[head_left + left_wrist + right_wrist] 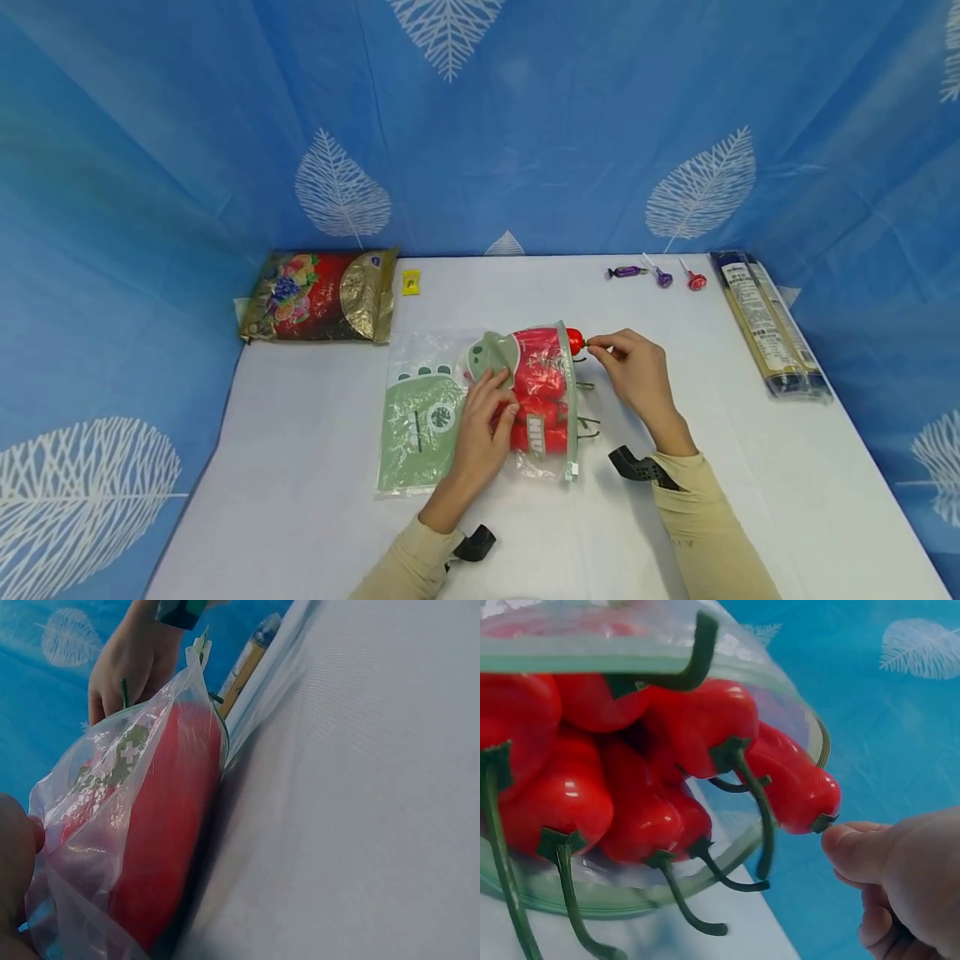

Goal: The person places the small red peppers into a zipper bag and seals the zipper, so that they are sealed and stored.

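Note:
A clear zip bag (420,417) with a green print lies mid-table, its right half stuffed with red peppers (540,383). My left hand (504,402) lies on top of the bag and grips it, fingers curled over the peppers through the plastic. One pepper (574,340) pokes out of the bag's mouth at the far end. My right hand (592,343) pinches that pepper's stem. The right wrist view shows the hand (836,840) at the stem end of the outermost pepper (799,787), with several green stems sticking out past the bag rim (630,656). The left wrist view shows the bag (97,825) from its side.
On the white table (300,500) a dark snack packet (322,296) lies at the back left with a yellow sweet (411,282) beside it. A purple candy (626,272) and two lollipops (663,277) lie at the back right. A long noodle pack (768,325) lies along the right edge. Blue curtains enclose the table.

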`<state>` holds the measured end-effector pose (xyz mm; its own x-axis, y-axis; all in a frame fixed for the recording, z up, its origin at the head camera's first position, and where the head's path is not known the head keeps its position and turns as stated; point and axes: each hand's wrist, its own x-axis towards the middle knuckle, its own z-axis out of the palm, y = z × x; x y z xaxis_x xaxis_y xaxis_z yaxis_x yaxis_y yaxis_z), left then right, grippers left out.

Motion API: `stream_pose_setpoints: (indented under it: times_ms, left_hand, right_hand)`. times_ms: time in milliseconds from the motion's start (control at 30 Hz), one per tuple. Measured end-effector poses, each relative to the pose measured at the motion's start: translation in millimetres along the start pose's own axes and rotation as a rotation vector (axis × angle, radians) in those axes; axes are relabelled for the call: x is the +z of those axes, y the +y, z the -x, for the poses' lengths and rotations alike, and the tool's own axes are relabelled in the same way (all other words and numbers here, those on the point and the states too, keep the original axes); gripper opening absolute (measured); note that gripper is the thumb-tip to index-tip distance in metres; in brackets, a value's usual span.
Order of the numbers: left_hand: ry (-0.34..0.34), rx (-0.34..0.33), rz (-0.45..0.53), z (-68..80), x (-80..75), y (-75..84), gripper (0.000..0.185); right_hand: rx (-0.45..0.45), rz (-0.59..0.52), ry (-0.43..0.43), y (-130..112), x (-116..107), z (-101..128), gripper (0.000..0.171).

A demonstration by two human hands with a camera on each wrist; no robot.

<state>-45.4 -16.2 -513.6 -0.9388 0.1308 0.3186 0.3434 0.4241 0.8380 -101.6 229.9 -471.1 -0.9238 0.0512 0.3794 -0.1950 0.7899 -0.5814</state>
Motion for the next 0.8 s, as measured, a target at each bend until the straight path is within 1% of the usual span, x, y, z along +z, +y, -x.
stream_pose_setpoints:
  times_ms: [133,233,267,367,467,600,667,733,800]
  left_hand:
    - [-0.004,-0.004,0.003,-0.8,-0.2,-0.5,0.004]
    - [-0.003,-0.003,0.001,-1.1,-0.5,-0.1,0.004]
    - [-0.002,-0.002,0.002,-1.4,-0.4,0.1,0.004]
    - [0.008,0.007,0.006,-2.2,-0.3,0.6,0.003]
    - [0.014,0.024,0.019,-3.3,0.1,1.1,0.004]
    - [0.013,0.034,0.029,-4.2,0.1,1.9,0.004]
    - [0.014,0.037,0.026,-4.1,-0.1,2.0,0.005]
    - [0.015,0.042,0.021,-3.7,-0.2,2.2,0.005]
    - [0.017,0.051,0.022,-3.6,0.0,2.3,0.005]
  right_hand:
    - [0.04,-0.031,-0.029,-1.4,3.5,-5.0,0.008]
    - [0.084,-0.082,-0.061,-3.0,0.5,-6.6,0.012]
    - [0.106,-0.109,-0.075,-3.2,-1.4,-6.8,0.014]
    - [0.185,-0.233,-0.125,-2.5,-8.6,-6.7,0.021]
    - [0.271,-0.368,-0.147,1.0,-12.2,-4.6,0.026]
    - [0.336,-0.535,-0.129,4.4,-8.3,-3.6,0.028]
    - [0.358,-0.595,-0.116,4.3,-4.4,-4.6,0.029]
    - [0.379,-0.625,-0.109,3.7,-0.4,-6.3,0.029]
    - [0.399,-0.608,-0.097,3.5,2.7,-8.2,0.03]
